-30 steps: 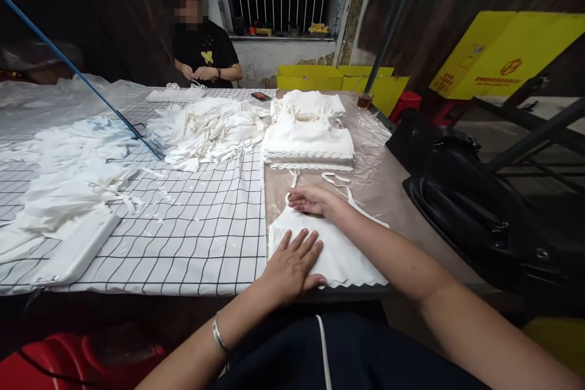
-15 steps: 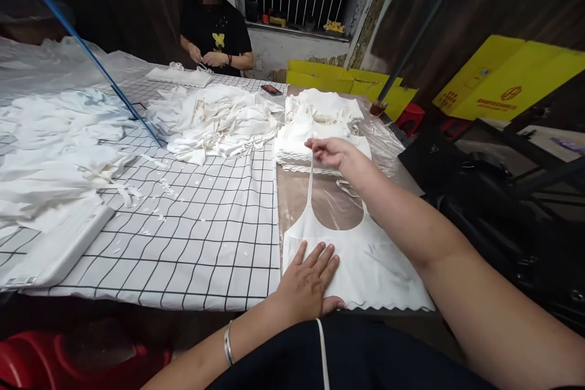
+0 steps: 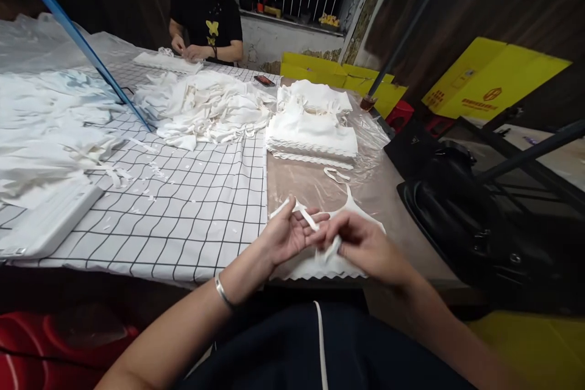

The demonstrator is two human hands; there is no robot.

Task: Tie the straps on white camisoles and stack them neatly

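A white camisole (image 3: pixel 304 267) with thin straps and a scalloped hem lies at the table's front edge, partly hidden by my hands. My left hand (image 3: pixel 290 234) is turned palm up above it, with a white strap (image 3: pixel 307 217) running between the thumb and the half-curled fingers. Close beside it, my right hand (image 3: pixel 372 250) is closed, its fingers pinching a bunched piece of the white strap; that hand is slightly blurred. The camisole's other strap (image 3: pixel 337 174) lies looped on the plastic sheet beyond.
Beyond the camisole stand stacked white camisoles (image 3: pixel 311 134). Loose white garments (image 3: pixel 210 109) heap on the checked cloth (image 3: pixel 196 219). A white folded pack (image 3: pixel 55 225) lies left, a black bag (image 3: pixel 443 201) right. Across the table a person (image 3: pixel 205 24) handles white fabric.
My right hand has come back from the outstretched strap toward my body. My left hand has lifted off the camisole and turned palm up, now with a strap in it.
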